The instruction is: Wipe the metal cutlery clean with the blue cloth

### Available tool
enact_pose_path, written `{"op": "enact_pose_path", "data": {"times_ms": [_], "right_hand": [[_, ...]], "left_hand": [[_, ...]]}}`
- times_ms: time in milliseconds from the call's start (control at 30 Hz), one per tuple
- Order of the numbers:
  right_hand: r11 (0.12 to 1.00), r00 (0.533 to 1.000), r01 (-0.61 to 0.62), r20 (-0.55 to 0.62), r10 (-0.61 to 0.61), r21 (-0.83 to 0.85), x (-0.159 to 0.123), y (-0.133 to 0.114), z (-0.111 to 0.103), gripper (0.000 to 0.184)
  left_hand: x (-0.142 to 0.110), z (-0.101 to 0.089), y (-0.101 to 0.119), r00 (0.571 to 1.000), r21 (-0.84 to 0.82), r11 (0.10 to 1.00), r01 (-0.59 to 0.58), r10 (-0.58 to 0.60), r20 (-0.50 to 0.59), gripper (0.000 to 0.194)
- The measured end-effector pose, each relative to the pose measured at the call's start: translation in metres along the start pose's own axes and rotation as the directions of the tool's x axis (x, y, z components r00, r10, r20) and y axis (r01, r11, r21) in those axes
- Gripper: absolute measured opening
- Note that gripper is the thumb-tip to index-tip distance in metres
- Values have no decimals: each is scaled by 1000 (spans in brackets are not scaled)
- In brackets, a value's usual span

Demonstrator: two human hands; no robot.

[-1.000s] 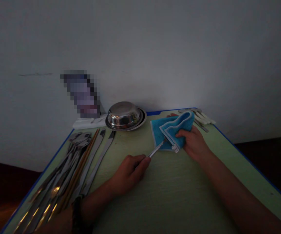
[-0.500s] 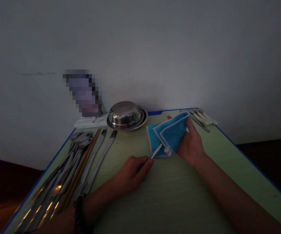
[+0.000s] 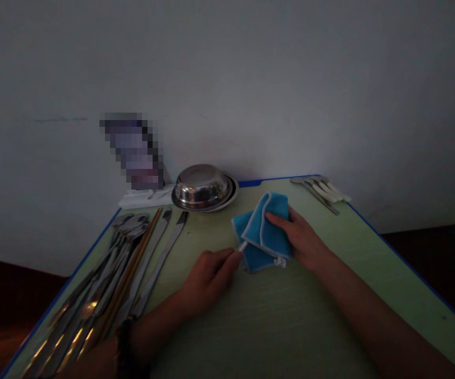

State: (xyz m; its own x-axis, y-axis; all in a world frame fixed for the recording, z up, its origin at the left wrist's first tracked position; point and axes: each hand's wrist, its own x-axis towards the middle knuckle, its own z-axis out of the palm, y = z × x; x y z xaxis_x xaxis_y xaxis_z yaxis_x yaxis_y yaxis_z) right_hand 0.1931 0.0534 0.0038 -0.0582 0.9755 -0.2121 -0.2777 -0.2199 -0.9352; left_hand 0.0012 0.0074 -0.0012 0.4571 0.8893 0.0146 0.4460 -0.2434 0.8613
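Over a green table [image 3: 286, 326], the left hand [image 3: 207, 278] grips a metal utensil [image 3: 243, 246], the right hand [image 3: 306, 238] clasping a blue cloth [image 3: 273, 231] around it.

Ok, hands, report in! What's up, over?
Left hand gripping thin utensil. Right hand holding blue cloth over utensil's end. Metal bowl farther back, clear of both.
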Motion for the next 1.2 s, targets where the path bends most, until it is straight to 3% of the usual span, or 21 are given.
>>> {"op": "enact_pose_path", "data": {"times_ms": [100,167,300,400,467,533,667,733,767,800,933,1033,1100,1167,1200], "right_hand": [[949,966,251,-17,-259,-189,0,2,-3,60],[906,934,331,-46,-355,-265,1,4,-4,52],[902,914,369,-87,-396,-224,5,4,-9,32],[899,910,394,-53,-410,-189,9,-4,-16,29],[856,873,456,-63,-483,-245,9,-13,-23,30],[757,791,537,-90,-605,-373,7,-24,-28,25],[559,548,567,-229,-804,-604,-3,-42,-33,19],[541,452,566,-314,-835,-623,-10,-48,-31,18],[568,444,579,-357,-821,-586,-12,-50,-30,19],[618,476,590,-395,-786,-520,-13,-52,-29,21],[839,723,473,-424,-545,-271,-8,-44,-26,27],[883,773,354,-435,-462,-307,4,-28,-27,33],[875,818,321,-360,-449,-362,10,-18,-28,41],[773,832,374,-184,-524,-513,12,-12,-28,43],[674,813,414,-84,-576,-611,11,-11,-27,42]], "left_hand": [[0,-1,-1,992,-131,990,45,-60,-112,42],[1,-1,-2,985,-185,981,59,-87,-149,43],[1,0,-1,983,-218,972,86,-118,-141,43],[1,0,0,985,-213,972,103,-130,-116,43],[1,0,0,986,-202,973,110,-133,-103,42],[2,-1,0,987,-191,975,111,-130,-93,42],[2,-1,1,991,-140,984,113,-121,-52,42],[2,-1,2,995,-97,990,102,-103,-5,41],[1,-1,3,996,-77,993,91,-90,22,41],[1,-1,3,996,-58,995,79,-76,49,40],[0,-3,5,989,-9,999,30,-29,146,40],[-1,-4,6,975,-8,1000,10,-8,220,40],[-1,-4,6,970,-24,999,33,-26,243,41],[-1,-3,6,973,-68,995,79,-62,223,43],[0,-3,6,977,-96,990,104,-84,195,43]]}}
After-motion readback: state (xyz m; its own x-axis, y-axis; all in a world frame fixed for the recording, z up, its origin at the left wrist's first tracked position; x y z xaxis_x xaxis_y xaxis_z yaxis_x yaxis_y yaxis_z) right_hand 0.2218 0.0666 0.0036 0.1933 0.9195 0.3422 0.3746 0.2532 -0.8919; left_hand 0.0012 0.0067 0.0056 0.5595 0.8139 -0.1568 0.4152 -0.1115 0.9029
